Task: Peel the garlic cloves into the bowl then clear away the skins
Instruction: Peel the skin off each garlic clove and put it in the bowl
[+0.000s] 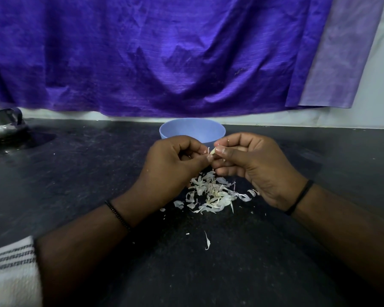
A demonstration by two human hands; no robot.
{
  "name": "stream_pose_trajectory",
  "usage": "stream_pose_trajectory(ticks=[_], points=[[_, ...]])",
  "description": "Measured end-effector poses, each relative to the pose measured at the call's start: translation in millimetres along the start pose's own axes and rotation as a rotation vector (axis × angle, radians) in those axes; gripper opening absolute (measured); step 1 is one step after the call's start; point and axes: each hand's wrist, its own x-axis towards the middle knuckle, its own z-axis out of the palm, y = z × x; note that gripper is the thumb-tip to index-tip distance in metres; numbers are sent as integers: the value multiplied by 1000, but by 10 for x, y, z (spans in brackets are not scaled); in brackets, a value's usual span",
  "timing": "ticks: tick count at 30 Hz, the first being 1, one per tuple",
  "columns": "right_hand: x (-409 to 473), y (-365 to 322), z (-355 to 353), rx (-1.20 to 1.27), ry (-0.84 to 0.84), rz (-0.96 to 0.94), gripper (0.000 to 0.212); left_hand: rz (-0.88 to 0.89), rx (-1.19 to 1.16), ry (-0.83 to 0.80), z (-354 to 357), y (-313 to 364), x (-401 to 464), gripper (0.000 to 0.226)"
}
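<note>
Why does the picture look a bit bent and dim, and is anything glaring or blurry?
Head view: the wide lens bows the counter edge and stretches the forearms; light is dim and soft, so the hands throw only faint shadows; the metal pot shows small bright glints; the striped cloth at the corner is blurred, while the garlic skins stay fairly sharp.

Showing: two hands, left hand (173,160) and right hand (253,165), sharing one garlic clove (212,151); one blue bowl (192,129); one heap of skins (211,194), pieces too many to count; one stray skin (207,241) lying apart; one steel vessel (3,122); two black wristbands, one per wrist
</note>
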Motion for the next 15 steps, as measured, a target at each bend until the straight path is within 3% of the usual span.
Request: stream_pose_trajectory(ticks=[7,15], points=[[-10,7,15,-4,-33,-15,22,47,53,43,7,5,-2,3],[-18,3,28,-87,-27,-76,8,80,110,69,-11,-15,8,8]])
